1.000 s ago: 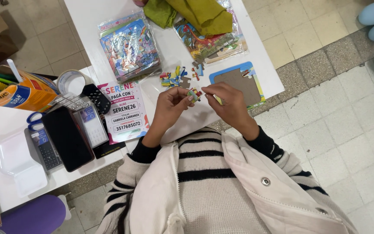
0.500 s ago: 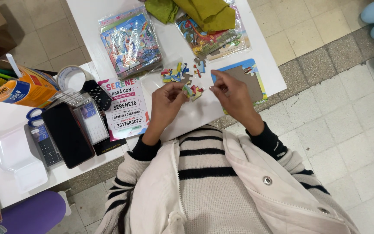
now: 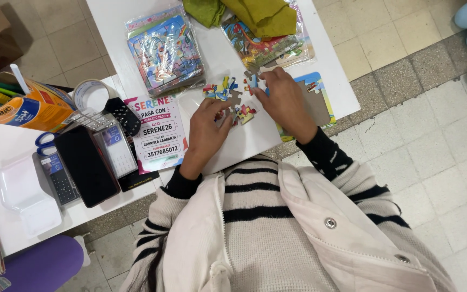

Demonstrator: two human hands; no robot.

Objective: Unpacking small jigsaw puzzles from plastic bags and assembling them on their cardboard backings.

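Observation:
I look down on a white table with a small heap of loose colourful puzzle pieces. My left hand rests on the table and its fingertips pinch a small joined cluster of pieces, one of them grey side up. My right hand lies over a cardboard puzzle board with a blue border. Its fingers are closed on a single piece beside the heap. The two hands are a few centimetres apart.
Two bagged puzzles and a green cloth lie at the far edge. To the left are a printed card, a black phone, a calculator, a tape roll and an orange box.
Both hands have moved from above the near table edge forward onto the table. The right hand reached to the loose pieces and the left hand lowered its cluster.

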